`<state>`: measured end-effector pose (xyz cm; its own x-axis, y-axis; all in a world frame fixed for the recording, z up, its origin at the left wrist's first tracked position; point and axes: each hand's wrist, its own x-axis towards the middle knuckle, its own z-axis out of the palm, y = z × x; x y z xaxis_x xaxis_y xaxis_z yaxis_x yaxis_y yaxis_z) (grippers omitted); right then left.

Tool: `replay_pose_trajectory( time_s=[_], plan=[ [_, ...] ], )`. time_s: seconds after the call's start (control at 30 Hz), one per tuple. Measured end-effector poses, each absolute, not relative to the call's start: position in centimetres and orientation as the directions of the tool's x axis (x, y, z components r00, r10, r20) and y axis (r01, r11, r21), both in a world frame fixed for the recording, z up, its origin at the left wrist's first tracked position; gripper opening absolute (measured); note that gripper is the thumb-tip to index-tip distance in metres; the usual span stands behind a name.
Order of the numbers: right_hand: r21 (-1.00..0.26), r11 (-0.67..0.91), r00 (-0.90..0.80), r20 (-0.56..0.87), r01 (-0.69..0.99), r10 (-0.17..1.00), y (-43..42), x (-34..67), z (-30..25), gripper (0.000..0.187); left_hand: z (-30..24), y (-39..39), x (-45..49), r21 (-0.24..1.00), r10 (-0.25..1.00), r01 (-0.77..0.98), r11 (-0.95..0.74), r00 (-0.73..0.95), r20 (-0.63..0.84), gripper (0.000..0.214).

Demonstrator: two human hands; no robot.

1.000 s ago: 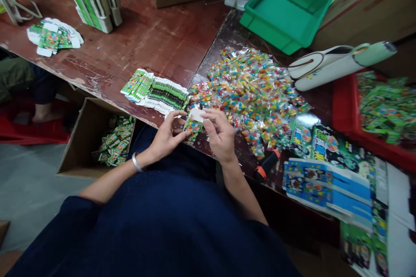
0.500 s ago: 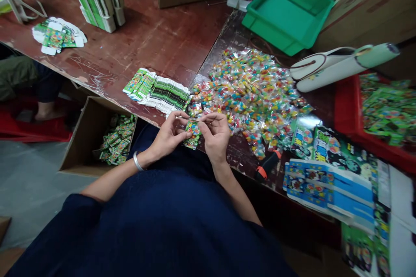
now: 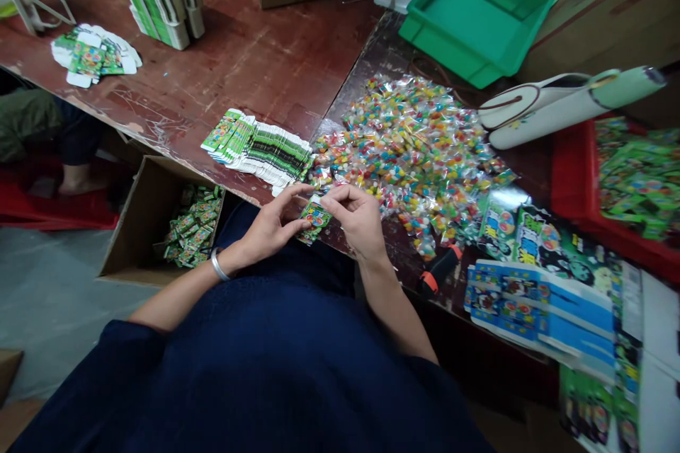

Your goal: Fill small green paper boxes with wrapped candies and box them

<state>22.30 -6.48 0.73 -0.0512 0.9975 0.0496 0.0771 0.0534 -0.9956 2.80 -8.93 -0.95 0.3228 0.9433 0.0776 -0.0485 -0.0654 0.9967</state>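
Between my hands, at the table's front edge, is a small green printed candy box [image 3: 315, 216]. My left hand [image 3: 277, 221], with a silver bangle at the wrist, grips it from the left between thumb and fingers. On the upper right, the thumb and fingers of my right hand [image 3: 355, 218] pinch the box at its white end flap. Just beyond lies a fanned row of flat green-and-white boxes [image 3: 276, 153]. A heap of clear bags of colourful candies [image 3: 419, 148] spreads to the right of it.
Below the edge on the left stands a cardboard box [image 3: 125, 233] with several small green boxes inside. A green tray [image 3: 472, 14], a white bag [image 3: 563, 110] and a red crate [image 3: 576, 184] are at right. A black-orange tool [image 3: 440, 269] lies near blue cartons [image 3: 552, 311].
My right hand has turned and shifted slightly right, its fingers now at the box's upper end. The small box has tilted a little in my left hand.
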Motion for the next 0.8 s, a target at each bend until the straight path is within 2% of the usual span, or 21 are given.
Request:
replay_pose_trajectory(
  time_s=[0.17,0.27,0.37,0.4,0.47,0.53,0.63,0.8],
  plan=[
    [-0.957,0.229,-0.054,0.223,0.177,0.973,-7.6,21.4,0.8,0.028,-0.9,-8.9,2.9,0.997,0.951,-0.073,-0.024,0.305,0.046,0.036],
    [-0.959,0.214,-0.156,0.187,0.184,0.970,-8.3,21.8,0.7,0.022,-0.4,-8.8,0.7,1.000,0.950,-0.011,-0.012,0.312,0.015,0.033],
    [-0.982,0.119,-0.136,0.099,0.145,0.986,-8.5,23.0,0.3,0.036,1.1,-8.7,-4.3,0.971,0.933,0.238,-0.039,0.355,-0.050,0.030],
    [-0.987,0.089,-0.082,0.078,0.132,0.994,-8.4,23.5,0.1,0.039,1.7,-8.6,-6.2,0.927,0.937,0.369,-0.065,0.342,-0.070,0.027],
    [-0.991,0.049,0.026,0.053,0.123,0.998,-8.1,24.2,-0.4,0.034,2.8,-7.8,-9.7,0.755,0.965,0.646,-0.112,0.252,-0.073,0.021],
    [-0.991,0.033,0.068,0.042,0.127,0.997,-7.8,24.3,-0.9,0.028,3.2,-6.0,-11.9,0.583,0.992,0.808,-0.084,0.123,-0.028,0.022],
    [-0.988,0.030,-0.006,0.030,0.151,1.000,-7.6,23.7,-1.1,0.026,2.3,-1.5,-12.6,0.484,0.996,0.873,0.062,-0.083,0.022,0.028],
    [-0.969,0.040,-0.089,0.019,0.242,0.996,-8.4,23.2,-0.8,0.027,-0.5,6.1,-11.3,0.371,0.955,0.883,0.286,-0.293,-0.038,0.049]
  ],
)
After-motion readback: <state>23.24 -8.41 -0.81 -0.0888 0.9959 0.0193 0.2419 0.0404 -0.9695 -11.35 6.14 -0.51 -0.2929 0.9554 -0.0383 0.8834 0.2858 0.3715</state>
